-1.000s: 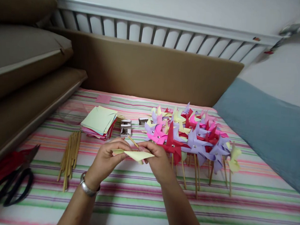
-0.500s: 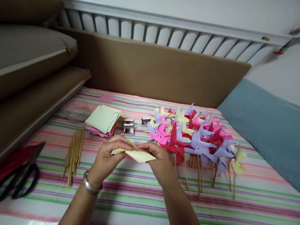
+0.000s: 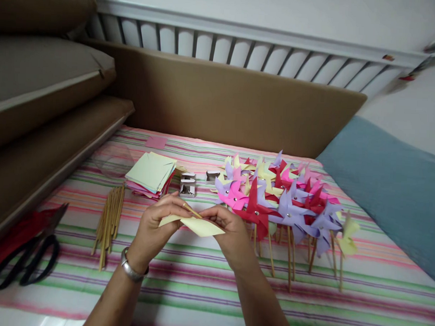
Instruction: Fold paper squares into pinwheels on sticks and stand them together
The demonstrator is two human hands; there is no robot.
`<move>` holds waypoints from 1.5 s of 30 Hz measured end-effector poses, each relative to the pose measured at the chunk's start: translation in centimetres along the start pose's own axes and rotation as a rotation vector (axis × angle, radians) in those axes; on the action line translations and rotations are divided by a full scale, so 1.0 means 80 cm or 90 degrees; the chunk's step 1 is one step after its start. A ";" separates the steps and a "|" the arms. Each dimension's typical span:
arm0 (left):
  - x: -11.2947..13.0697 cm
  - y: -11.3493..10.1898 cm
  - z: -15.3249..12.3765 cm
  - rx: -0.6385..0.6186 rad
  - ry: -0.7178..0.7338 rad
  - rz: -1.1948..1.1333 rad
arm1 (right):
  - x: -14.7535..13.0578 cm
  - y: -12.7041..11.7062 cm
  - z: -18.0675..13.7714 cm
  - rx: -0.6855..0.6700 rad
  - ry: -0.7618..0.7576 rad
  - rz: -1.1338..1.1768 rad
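the fingers of the left hand (image 3: 160,224) and the right hand (image 3: 228,227) pinch the pale yellow paper (image 3: 203,227) between them, with the thin stick (image 3: 191,210) just beyond it, spanning the fingertips; which of them grip the stick i cannot tell. the paper is probably very light, soft and easily creased, best held gently near its bent middle, while the stick looks light but stiff, best pinched close to the paper.
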State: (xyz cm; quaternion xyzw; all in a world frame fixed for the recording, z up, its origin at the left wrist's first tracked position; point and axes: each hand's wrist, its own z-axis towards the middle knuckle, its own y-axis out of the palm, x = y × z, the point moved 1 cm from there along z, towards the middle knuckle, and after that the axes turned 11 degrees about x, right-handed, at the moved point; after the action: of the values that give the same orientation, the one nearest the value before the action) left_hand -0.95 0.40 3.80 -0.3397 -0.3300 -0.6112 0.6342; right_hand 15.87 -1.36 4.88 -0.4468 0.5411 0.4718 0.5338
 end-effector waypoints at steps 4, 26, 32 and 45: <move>-0.003 0.000 0.000 -0.004 0.010 -0.002 | 0.003 -0.001 0.001 0.005 -0.008 -0.003; -0.003 -0.004 -0.001 0.025 0.002 -0.008 | 0.003 0.001 0.001 0.023 -0.050 -0.014; -0.003 -0.005 -0.001 0.030 0.001 -0.008 | 0.003 0.001 0.001 0.023 -0.043 -0.017; -0.001 -0.005 0.000 0.020 0.002 -0.005 | 0.004 -0.001 0.000 0.012 -0.060 -0.031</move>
State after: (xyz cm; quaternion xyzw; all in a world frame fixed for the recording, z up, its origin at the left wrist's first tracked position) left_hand -1.37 0.43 3.75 -0.3277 -0.3399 -0.6090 0.6373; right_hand 15.92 -1.35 4.57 -0.4321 0.5085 0.4740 0.5745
